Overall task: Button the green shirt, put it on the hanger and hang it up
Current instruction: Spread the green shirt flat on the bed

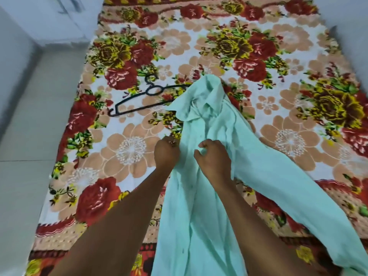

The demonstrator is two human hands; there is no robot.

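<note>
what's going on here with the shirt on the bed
A person is working on a light green shirt spread over a floral blanket on a bed. The right hand grips a fold of the shirt's front, and the left hand is curled at the shirt's left edge, seemingly pinching it. The front looks unfastened, though no buttons are clear enough to tell. A black hanger lies on the blanket beyond the left hand, its far end tucked under the shirt, not yet in use.

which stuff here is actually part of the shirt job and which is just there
Part of the job:
green shirt, gripped by left hand and right hand
black hanger, lying beside the collar, its right end under the shirt

Just there:
floral blanket
tiled floor
</note>
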